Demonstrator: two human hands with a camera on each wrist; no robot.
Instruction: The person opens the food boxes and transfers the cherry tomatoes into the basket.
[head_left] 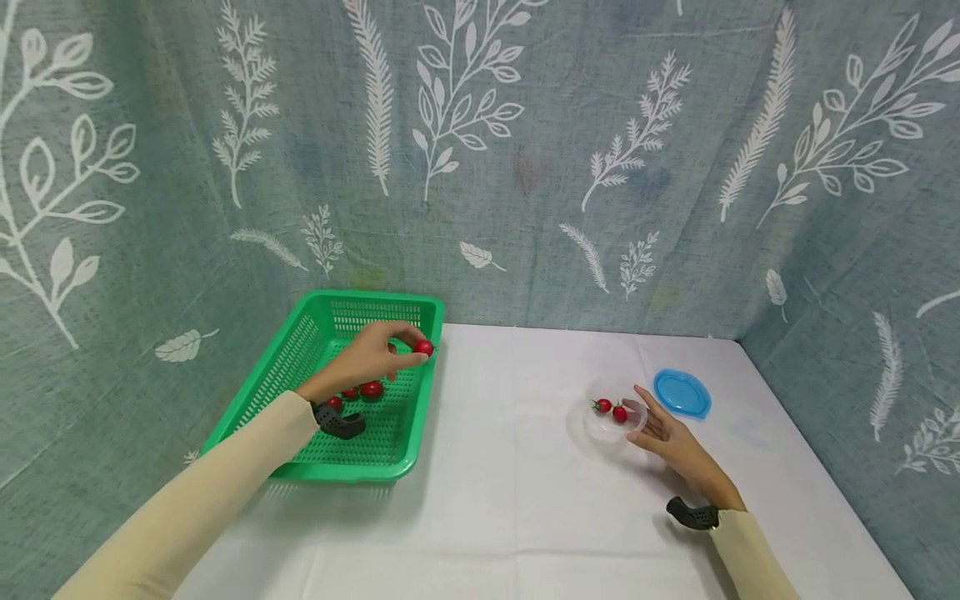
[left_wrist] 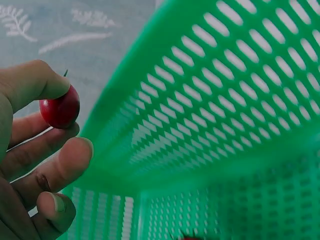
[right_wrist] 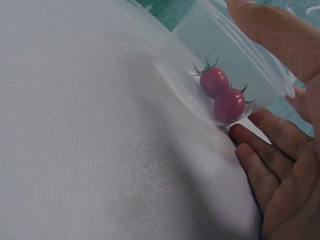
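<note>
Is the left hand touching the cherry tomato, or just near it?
Touching. The left wrist view shows the left hand pinching the cherry tomato between thumb and fingertip, no gap.

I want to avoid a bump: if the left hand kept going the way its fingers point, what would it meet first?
Probably the green basket's right rim, close beyond the cherry tomato that the left hand pinches; height above the rim is unclear.

Blue lid on white tablecloth, leaf-patterned grey-green fabric backdrop behind and beside.
</note>
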